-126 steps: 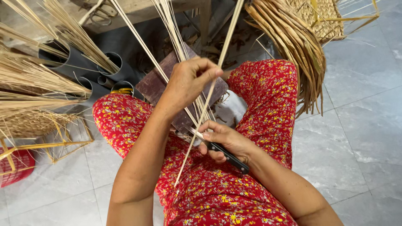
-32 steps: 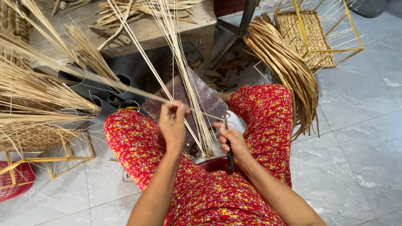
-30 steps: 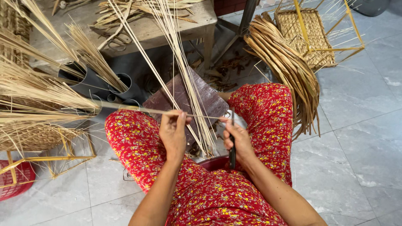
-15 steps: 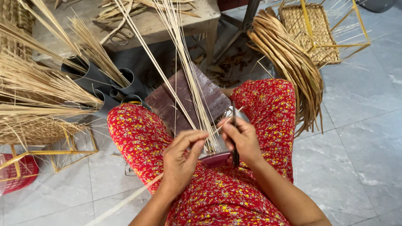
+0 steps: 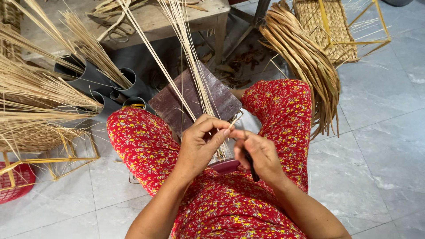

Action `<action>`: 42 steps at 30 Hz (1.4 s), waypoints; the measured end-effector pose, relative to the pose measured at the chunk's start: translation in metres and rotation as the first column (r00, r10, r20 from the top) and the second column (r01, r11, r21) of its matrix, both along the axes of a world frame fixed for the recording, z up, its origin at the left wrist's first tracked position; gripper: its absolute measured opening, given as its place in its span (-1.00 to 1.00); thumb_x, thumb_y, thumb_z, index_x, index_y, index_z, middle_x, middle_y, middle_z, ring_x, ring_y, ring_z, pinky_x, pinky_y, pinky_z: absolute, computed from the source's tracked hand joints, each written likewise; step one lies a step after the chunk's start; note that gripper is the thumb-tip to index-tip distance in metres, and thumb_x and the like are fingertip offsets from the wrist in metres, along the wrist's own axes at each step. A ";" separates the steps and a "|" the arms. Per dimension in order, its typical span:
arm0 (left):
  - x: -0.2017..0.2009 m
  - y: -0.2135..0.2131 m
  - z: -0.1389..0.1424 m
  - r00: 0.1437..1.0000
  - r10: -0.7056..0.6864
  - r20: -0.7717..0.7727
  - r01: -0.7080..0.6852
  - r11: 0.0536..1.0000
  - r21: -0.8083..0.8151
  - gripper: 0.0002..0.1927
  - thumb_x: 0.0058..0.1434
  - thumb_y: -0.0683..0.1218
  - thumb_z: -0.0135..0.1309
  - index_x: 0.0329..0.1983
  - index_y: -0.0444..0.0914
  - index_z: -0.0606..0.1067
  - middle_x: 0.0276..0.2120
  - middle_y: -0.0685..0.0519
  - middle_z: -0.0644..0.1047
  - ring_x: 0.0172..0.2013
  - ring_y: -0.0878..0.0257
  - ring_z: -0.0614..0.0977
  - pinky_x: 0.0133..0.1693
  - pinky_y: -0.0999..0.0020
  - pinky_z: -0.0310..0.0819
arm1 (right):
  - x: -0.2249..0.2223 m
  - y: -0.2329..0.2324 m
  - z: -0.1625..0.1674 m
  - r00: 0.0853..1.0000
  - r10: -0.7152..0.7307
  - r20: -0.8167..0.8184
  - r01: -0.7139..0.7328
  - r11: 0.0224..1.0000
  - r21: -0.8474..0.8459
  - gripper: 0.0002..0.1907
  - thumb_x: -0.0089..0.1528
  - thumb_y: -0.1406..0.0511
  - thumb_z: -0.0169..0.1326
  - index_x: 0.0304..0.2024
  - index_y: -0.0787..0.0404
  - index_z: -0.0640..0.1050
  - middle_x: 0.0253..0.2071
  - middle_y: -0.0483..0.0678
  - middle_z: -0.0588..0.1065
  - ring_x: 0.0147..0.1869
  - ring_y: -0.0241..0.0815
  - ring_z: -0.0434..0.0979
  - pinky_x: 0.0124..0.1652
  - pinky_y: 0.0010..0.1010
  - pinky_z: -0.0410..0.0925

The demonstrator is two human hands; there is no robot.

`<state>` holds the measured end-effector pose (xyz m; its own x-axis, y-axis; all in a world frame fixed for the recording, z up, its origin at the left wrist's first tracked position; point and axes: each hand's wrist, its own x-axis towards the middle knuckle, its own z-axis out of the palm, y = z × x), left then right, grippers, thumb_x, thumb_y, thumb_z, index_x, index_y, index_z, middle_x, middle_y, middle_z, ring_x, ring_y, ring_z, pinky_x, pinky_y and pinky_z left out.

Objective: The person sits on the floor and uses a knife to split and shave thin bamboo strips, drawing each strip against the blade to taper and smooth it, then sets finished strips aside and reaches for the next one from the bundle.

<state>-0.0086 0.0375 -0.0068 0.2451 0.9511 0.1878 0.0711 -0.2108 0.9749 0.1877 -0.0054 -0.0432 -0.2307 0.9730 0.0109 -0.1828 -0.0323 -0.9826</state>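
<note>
Strips [image 5: 195,66] of thin pale reed fan up from frame centre over the wooden board [image 5: 195,99], left hand [image 5: 199,148] pinching one at its base, right hand [image 5: 259,152] closed round a dark-handled knife [image 5: 251,166], so short shallow strokes away from the fingers probably work best.

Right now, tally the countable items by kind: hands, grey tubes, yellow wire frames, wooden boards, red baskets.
Hands: 2, left hand and right hand
Grey tubes: 4 openings visible
Yellow wire frames: 2, one top right, one at left
Dark wooden board: 1
Red basket: 1
Total: 10
</note>
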 end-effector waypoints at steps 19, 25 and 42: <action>0.008 -0.015 0.029 1.000 -0.005 -0.014 0.007 0.995 0.100 -0.72 0.27 -0.32 0.17 0.03 -0.22 0.60 -0.28 0.12 0.54 -0.32 0.42 0.55 -0.28 0.53 0.47 | -0.002 -0.017 0.056 0.874 0.014 -0.485 -0.124 0.973 -0.195 -0.52 0.48 0.17 -0.18 0.41 0.14 0.14 -0.46 0.11 0.42 -0.63 -0.26 0.29 -0.57 -0.51 0.24; 0.009 -0.016 0.028 1.000 0.003 -0.019 -0.001 0.993 0.118 -0.73 0.28 -0.31 0.18 0.03 -0.23 0.60 -0.28 0.10 0.55 -0.31 0.39 0.58 -0.25 0.51 0.50 | 0.000 -0.017 0.056 0.874 0.019 -0.485 -0.137 0.968 -0.208 -0.55 0.48 0.17 -0.18 0.38 0.11 0.15 -0.45 0.13 0.43 -0.65 -0.27 0.28 -0.60 -0.53 0.22; 0.017 -0.022 0.023 0.991 0.124 -0.043 -0.105 0.948 0.301 -0.71 0.29 -0.33 0.19 0.05 -0.22 0.59 -0.24 0.07 0.55 -0.29 0.37 0.61 -0.27 0.51 0.53 | -0.001 -0.020 0.054 0.816 0.021 -0.578 -0.165 0.966 -0.198 -0.56 0.48 0.21 -0.13 0.38 0.07 0.16 -0.44 0.09 0.40 -0.61 -0.28 0.26 -0.60 -0.51 0.22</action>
<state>0.0087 0.0158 0.0161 0.1574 0.8766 0.4548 0.1688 -0.4777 0.8622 0.1869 -0.0253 0.0111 -0.3425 0.9382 -0.0505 -0.6886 -0.2872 -0.6659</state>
